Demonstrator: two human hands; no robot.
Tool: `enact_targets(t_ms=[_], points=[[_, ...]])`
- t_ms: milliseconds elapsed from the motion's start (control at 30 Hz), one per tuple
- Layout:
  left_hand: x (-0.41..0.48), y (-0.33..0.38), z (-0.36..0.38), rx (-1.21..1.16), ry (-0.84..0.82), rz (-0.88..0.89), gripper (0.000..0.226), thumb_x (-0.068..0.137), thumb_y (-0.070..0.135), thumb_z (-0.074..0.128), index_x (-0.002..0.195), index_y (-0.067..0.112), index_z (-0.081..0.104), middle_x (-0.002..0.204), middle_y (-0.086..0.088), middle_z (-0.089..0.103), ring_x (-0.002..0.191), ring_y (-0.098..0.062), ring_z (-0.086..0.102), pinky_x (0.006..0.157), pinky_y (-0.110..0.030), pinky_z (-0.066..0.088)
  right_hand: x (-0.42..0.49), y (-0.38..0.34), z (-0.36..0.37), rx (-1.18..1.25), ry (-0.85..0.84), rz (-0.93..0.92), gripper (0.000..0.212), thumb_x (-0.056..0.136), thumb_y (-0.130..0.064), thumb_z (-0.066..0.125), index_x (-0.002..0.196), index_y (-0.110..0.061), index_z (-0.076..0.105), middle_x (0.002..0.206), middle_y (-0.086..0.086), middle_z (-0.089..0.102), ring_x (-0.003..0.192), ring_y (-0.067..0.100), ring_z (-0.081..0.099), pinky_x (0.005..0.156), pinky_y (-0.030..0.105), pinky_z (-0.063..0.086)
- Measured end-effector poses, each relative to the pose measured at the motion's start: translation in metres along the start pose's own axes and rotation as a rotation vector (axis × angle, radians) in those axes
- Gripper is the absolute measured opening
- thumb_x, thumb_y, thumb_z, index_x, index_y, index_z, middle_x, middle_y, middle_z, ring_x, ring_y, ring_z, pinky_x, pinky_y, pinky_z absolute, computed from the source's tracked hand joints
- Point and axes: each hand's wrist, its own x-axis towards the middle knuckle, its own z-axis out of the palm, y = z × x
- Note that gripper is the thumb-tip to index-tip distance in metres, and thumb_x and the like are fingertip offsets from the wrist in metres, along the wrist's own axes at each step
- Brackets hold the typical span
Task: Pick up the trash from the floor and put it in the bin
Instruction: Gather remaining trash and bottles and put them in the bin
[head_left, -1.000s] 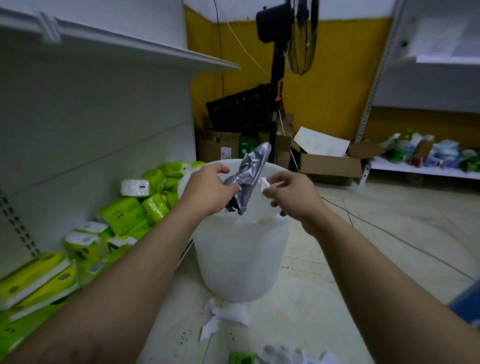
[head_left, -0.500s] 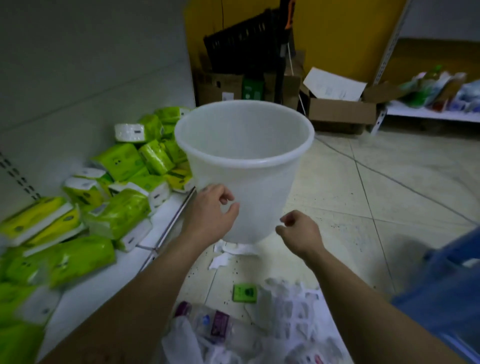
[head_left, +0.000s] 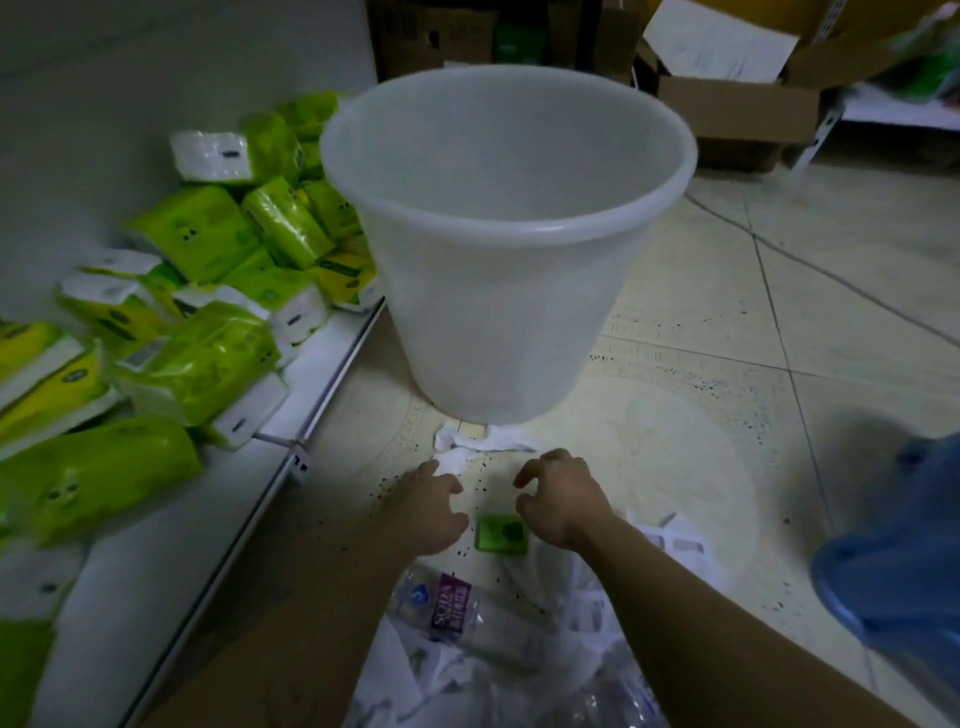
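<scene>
A translucent white bin (head_left: 506, 228) stands on the tiled floor ahead of me. Crumpled white tissue (head_left: 480, 441) lies at its base. My left hand (head_left: 428, 506) hovers low over the floor, its fingertips at the tissue's near end, fingers curled and holding nothing. My right hand (head_left: 563, 499) is beside it, fingers spread and bent, empty. Between the two hands lies a small green packet (head_left: 501, 534). Nearer to me lie a clear plastic bottle with a purple label (head_left: 467, 616) and white plastic bags (head_left: 524, 670).
A low white shelf (head_left: 171, 561) on the left holds several green and yellow tissue packs (head_left: 208, 358). Cardboard boxes (head_left: 737, 114) sit behind the bin. Blue fabric (head_left: 898, 551) shows at the right edge. Small dark specks dot the floor.
A second ago both hands held a silver wrapper over the bin; it is no longer in my hands. Both hands have since dropped to the floor, and the view has tilted down.
</scene>
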Motion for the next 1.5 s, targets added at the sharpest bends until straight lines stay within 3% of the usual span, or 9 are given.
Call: enact_targets(t_ms=[200,333,700,800,967,1100,1267,1367,1500], points=[[0.026,0.000,0.004,0.172,-0.249,0.042,0.071,0.087,0.056,0.048,0.148,0.033,0.020,0.162,-0.001,-0.008,0.148,-0.029,-0.007,0.119,-0.052,0.005,0.036,-0.014,0.019,-0.250,-0.146,-0.077,0.055,0.086,-0.041,0.058,0.139,-0.029,0.045,0.162,0.008,-0.002,0.143,0.034,0.013,0.113,0.049,0.023],[0.021,-0.017,0.012,0.103,-0.158,0.028,0.068,0.086,0.045,0.055,0.146,0.027,0.030,0.159,0.001,0.015,0.145,-0.027,0.016,0.115,-0.048,0.023,0.058,-0.018,0.033,-0.345,-0.217,-0.154,0.060,0.087,-0.039,0.058,0.142,-0.025,0.041,0.161,0.010,-0.013,0.146,0.036,-0.001,0.115,0.055,0.011],[-0.016,-0.049,0.017,-0.351,0.266,-0.150,0.021,0.084,0.011,0.065,0.104,0.016,0.066,0.107,-0.003,0.068,0.091,-0.012,0.063,0.070,-0.013,0.045,0.056,-0.033,0.032,-0.206,-0.438,-0.116,0.036,0.089,-0.017,0.055,0.122,-0.003,0.058,0.106,0.010,0.061,0.097,0.022,0.059,0.083,0.028,0.048],[-0.026,-0.044,-0.009,-0.487,0.310,-0.131,0.032,0.082,0.018,0.069,0.113,0.017,0.062,0.098,0.008,0.061,0.091,-0.011,0.062,0.072,-0.016,0.046,0.049,-0.050,0.009,-0.102,-0.347,-0.218,0.040,0.086,-0.003,0.056,0.125,-0.009,0.060,0.123,0.011,0.061,0.113,0.024,0.056,0.093,0.028,0.044],[-0.049,-0.031,-0.091,-0.428,0.577,-0.160,0.019,0.073,0.018,0.077,0.091,0.013,0.070,0.075,0.004,0.065,0.067,-0.005,0.060,0.058,-0.005,0.042,0.030,-0.105,-0.054,0.131,-0.161,-0.472,0.031,0.080,-0.005,0.066,0.110,-0.009,0.066,0.100,0.004,0.065,0.090,0.013,0.058,0.069,0.007,0.039],[-0.080,-0.001,-0.177,-0.569,0.892,-0.132,0.013,0.071,0.022,0.080,0.077,0.020,0.069,0.064,0.009,0.065,0.052,0.004,0.057,0.054,-0.015,0.044,-0.003,-0.149,-0.114,0.330,-0.020,-0.647,0.011,0.079,-0.003,0.064,0.078,-0.013,0.067,0.073,0.002,0.067,0.066,0.017,0.061,0.065,0.030,0.051],[-0.105,0.060,-0.276,-0.634,1.063,0.101,0.011,0.072,0.023,0.079,0.077,0.022,0.069,0.059,0.005,0.065,0.045,0.002,0.051,0.051,-0.011,0.042,-0.025,-0.180,-0.204,0.523,0.423,-0.764,0.014,0.076,-0.010,0.064,0.073,-0.024,0.064,0.060,-0.007,0.062,0.058,0.011,0.058,0.059,0.024,0.041],[-0.085,0.101,-0.304,-0.429,1.054,0.112,0.015,0.072,0.032,0.077,0.085,0.026,0.071,0.061,0.012,0.060,0.051,0.001,0.052,0.052,-0.008,0.035,-0.013,-0.168,-0.258,0.439,0.613,-0.644,0.015,0.080,-0.012,0.063,0.086,-0.023,0.071,0.086,0.000,0.069,0.075,0.018,0.065,0.069,0.023,0.043],[-0.055,0.139,-0.289,-0.179,0.768,0.076,0.052,0.076,0.033,0.073,0.125,0.020,0.060,0.114,-0.003,0.067,0.106,-0.021,0.062,0.092,-0.029,0.046,-0.002,-0.129,-0.273,0.010,0.390,-0.424,0.050,0.082,-0.023,0.062,0.131,-0.030,0.055,0.141,0.006,0.048,0.120,0.028,0.052,0.097,0.037,0.043]])
